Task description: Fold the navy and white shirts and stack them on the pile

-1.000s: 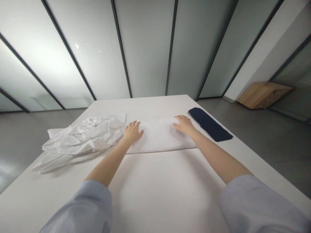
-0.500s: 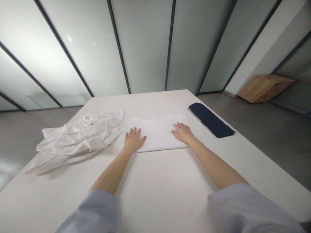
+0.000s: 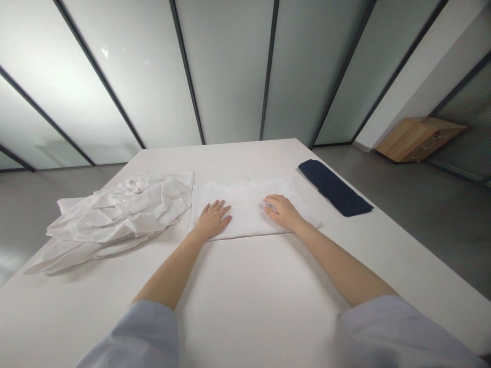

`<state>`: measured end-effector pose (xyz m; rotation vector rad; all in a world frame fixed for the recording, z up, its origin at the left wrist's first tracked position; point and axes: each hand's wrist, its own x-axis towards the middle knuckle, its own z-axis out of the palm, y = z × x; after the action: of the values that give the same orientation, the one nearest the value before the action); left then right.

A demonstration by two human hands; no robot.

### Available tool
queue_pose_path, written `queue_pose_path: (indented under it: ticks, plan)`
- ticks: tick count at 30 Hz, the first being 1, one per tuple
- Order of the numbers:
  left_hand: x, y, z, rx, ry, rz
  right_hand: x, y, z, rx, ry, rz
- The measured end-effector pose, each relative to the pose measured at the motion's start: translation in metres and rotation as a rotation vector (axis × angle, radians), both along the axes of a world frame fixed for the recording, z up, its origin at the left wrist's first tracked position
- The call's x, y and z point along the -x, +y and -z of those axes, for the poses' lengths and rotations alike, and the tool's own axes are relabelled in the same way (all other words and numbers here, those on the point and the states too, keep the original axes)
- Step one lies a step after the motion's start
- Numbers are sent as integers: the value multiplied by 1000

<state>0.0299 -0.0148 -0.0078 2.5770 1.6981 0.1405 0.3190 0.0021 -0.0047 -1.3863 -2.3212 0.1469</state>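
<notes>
A folded white cloth [image 3: 245,204] lies as a flat rectangle in the middle of the table. On its left part my left hand [image 3: 213,220] rests palm down, fingers stretched out and holding nothing. My right hand [image 3: 283,211] is over the cloth's right part, its fingers slightly bent and apart, with nothing seen in them. Just left of the folded cloth is a crumpled heap of white fabric [image 3: 126,209]. A folded dark navy cloth [image 3: 335,186] lies to the right of my right hand.
The white table [image 3: 245,301] reaches away to a far edge before a frosted glass partition [image 3: 230,71] with dark frames. A wooden cabinet [image 3: 418,138] stands on the grey floor [image 3: 399,199] at the right.
My right hand has slid a little to the left over the folded cloth and its fingers have bent. My left hand stays in nearly the same place.
</notes>
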Motion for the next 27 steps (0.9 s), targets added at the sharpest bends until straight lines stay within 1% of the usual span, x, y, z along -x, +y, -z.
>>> queue_pose_path:
  ticks: [3,5,7,8,10,12,15,18,21,23,25,27]
  plan:
    - [-2,1,2,-12,-11,-46,25,-18,-7,-13,48,-219]
    - [-4,2,3,-24,-16,-86,38,-28,-7,-4,39,-352]
    - [-7,3,2,-30,-21,-140,45,-33,-5,25,-1,-437]
    - [-8,3,1,-29,-21,-170,46,-33,-3,43,-27,-451]
    - [-10,3,-1,-22,-14,-215,44,-30,-1,80,-76,-417]
    - [-11,0,-4,-17,1,-222,39,-25,-1,118,-108,-338]
    - [-12,-5,-11,-14,23,-189,33,-16,-1,157,-136,-235]
    - [-15,-10,-19,-22,34,-134,27,-10,2,151,-159,-135]
    - [-23,-16,-29,-13,32,-27,20,-3,9,144,-161,5]
    - [-29,-21,-37,15,16,83,15,4,16,136,-141,81]
    - [-35,-26,-44,79,-24,213,9,10,22,117,-102,87]
    - [-38,-29,-46,180,-96,310,4,16,27,85,-64,17]
